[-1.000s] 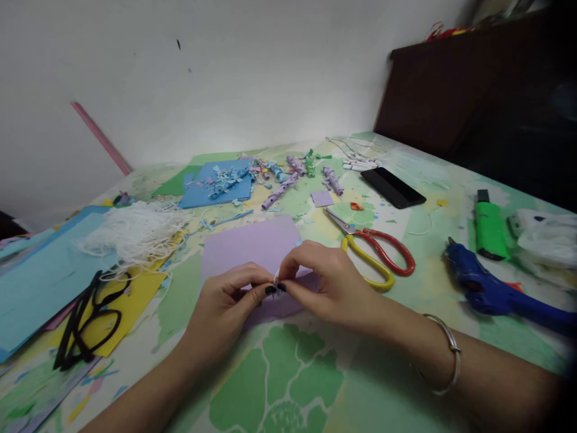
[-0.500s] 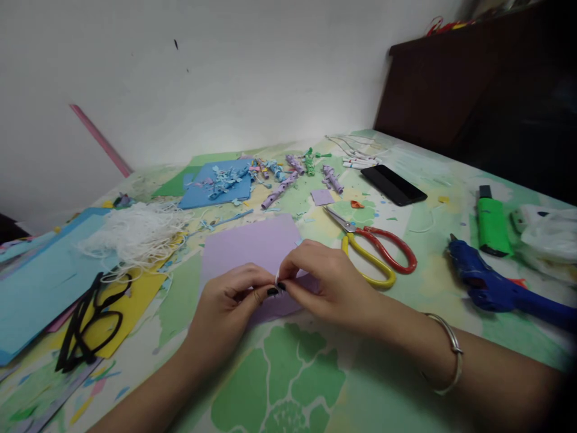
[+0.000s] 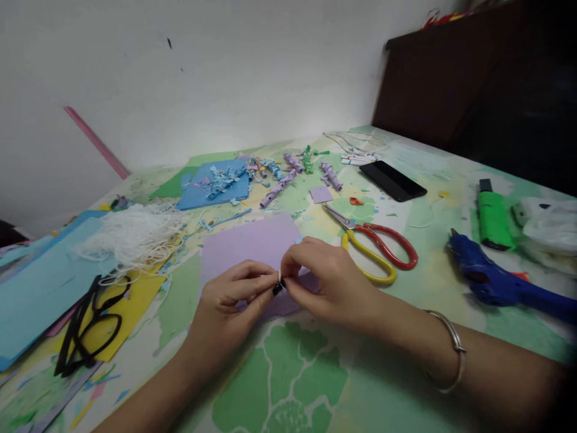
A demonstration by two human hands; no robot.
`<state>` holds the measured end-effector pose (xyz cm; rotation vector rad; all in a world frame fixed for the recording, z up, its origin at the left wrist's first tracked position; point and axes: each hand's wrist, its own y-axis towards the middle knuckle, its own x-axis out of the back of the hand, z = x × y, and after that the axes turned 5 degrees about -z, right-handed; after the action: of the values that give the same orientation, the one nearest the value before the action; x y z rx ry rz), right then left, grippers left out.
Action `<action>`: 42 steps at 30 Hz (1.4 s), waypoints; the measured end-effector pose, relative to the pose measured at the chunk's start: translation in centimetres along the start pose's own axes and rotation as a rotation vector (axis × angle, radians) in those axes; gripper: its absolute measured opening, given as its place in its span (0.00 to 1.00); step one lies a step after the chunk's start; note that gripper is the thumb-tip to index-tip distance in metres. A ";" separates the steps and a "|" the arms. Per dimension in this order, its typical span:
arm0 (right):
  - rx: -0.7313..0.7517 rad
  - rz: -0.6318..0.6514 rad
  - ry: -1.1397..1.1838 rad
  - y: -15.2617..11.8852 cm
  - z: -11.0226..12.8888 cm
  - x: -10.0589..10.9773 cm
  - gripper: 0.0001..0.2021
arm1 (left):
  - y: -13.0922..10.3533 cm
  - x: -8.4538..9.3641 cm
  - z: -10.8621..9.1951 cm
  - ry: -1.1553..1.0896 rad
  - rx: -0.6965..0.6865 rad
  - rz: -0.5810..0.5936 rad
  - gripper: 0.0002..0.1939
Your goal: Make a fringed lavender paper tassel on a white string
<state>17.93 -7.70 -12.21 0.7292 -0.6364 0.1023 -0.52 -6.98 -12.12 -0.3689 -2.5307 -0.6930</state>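
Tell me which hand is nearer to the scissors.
Right. The right hand is close beside the scissors, just left of their yellow handle. The left hand is farther left, beyond the right hand.

The glasses (image 3: 90,328) lie left of the scissors (image 3: 360,239); the phone (image 3: 393,180) lies behind the scissors on the desk (image 3: 433,288).
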 end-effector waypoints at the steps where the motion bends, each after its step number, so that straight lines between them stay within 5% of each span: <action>1: 0.003 -0.008 0.002 0.0 0.0 0.0 0.05 | 0.0 0.0 0.0 -0.012 0.014 -0.007 0.14; 14: 0.007 -0.024 0.005 0.0 -0.1 0.0 0.03 | 0.0 -0.2 -0.2 -0.237 0.392 -0.099 0.09; 22: 0.021 -0.003 0.002 0.0 -0.2 0.0 0.06 | -0.2 -0.4 -0.4 -0.120 0.276 -0.125 0.11; 30: 0.024 -0.002 0.016 0.0 -0.1 0.1 0.06 | 0.2 -0.1 -0.4 -0.223 0.436 -0.152 0.12; 42: -0.256 0.153 0.214 0.5 0.1 0.3 0.05 | 0.4 0.2 -0.1 -0.188 0.390 -0.101 0.04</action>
<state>18.01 -7.43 -11.71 0.4150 -0.4883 0.2328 -0.48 -6.67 -11.80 -0.1760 -2.7989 -0.1943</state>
